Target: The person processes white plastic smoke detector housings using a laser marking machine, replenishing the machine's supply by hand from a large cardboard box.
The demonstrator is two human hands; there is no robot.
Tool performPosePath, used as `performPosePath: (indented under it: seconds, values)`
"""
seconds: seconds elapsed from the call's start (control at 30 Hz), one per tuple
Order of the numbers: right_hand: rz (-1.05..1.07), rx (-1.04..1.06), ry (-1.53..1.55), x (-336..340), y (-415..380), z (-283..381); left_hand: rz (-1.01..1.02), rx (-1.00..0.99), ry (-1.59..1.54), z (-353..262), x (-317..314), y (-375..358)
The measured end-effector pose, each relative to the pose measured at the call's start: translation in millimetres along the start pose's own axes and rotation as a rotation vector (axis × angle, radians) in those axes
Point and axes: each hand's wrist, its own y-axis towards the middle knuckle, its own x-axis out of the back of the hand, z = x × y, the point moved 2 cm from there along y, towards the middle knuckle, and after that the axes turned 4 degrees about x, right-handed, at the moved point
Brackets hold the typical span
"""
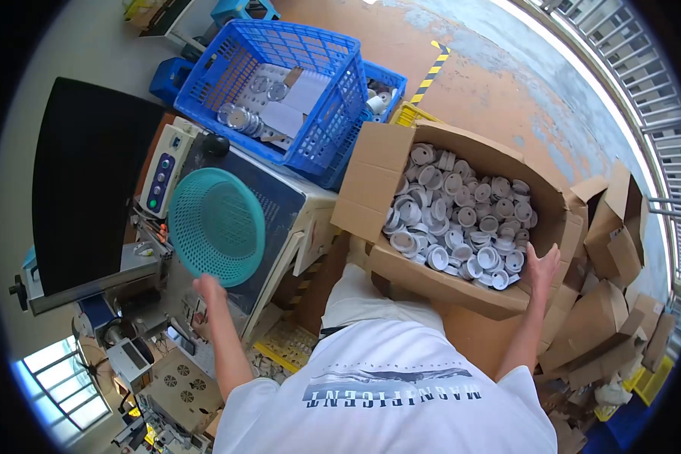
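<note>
A round teal plastic basket (217,227) with a perforated wall rests on the dark tabletop at the left. At its near rim is my left hand (209,288), with the fingers closed on the edge. To the right, an open cardboard box (446,287) holds a heap of white and grey round plastic parts (461,212), many with a hole or slot. My right hand (542,268) is at the near right side of this box, fingers apart and pointing up, beside the parts and holding nothing.
Behind the basket, a blue crate (310,140) contains clear round pieces and white sheets. A control box with buttons (161,170) and a large dark screen (83,189) stand at the left. Flattened and open cartons (590,325) are piled at the right, and a metal railing (635,83) runs behind.
</note>
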Motion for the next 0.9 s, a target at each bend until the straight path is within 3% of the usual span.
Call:
performPosePath:
  seconds: [0.03,0.07,0.1,0.17,0.23,0.3,0.33,0.4,0.43,0.47,0.53,0.6,0.63,0.7,0.9]
  values:
    - [0.038,-0.149,-0.096,-1.3,1.7,-39.0,-0.111,0.0,-0.063,15.7,11.4,41.3]
    - [0.078,-0.288,-0.174,-13.2,4.6,-77.8,-0.035,-0.036,-0.1,14.9,20.4,54.1]
    - [0.139,-0.313,-0.169,-33.4,8.2,-117.1,-0.053,0.041,0.017,2.3,27.2,41.1]
    - [0.208,-0.288,-0.101,-68.0,13.1,-167.8,0.12,0.166,-0.179,0.0,45.4,36.5]
    - [0.241,-0.314,-0.091,-63.3,26.5,-172.6,-0.034,0.383,-0.129,6.8,62.7,4.7]
    - [0.282,-0.362,-0.076,-77.2,40.2,-190.6,0.08,0.167,0.172,24.6,35.7,-62.2]
    - [0.275,-0.304,-0.048,-95.7,49.7,-215.8,0.289,0.141,0.203,40.3,3.1,-103.0]
    - [0.26,-0.256,-0.031,-100.5,60.5,-249.0,0.665,-0.109,0.334,57.8,-94.6,-200.8]
    - [0.286,-0.193,0.009,-99.2,60.4,-251.4,0.796,-0.313,0.401,80.1,-150.1,-225.2]
    - [0.313,-0.129,0.049,-96.9,56.1,-251.2,0.998,-0.55,0.752,59.3,-198.0,-280.1]
    - [0.324,-0.126,0.049,-72.8,42.4,-247.7,0.802,-1.143,0.697,84.1,-280.1,-329.3]
    - [0.31,-0.09,0.124,-51.9,26.0,-246.3,0.898,-0.904,0.967,87.0,-328.5,-346.4]
    - [0.31,-0.097,0.115,-42.3,15.3,-249.2,0.91,-0.9,0.969,87.4,-331.6,-346.6]
    - [0.375,-0.147,0.18,-27.8,-1.9,-246.1,0.881,-1.09,1.026,83.5,-340.7,-338.3]
    - [0.326,-0.09,0.013,53.7,-6.1,-133.0,0.914,-1.184,1.011,75.5,-365.3,-285.7]
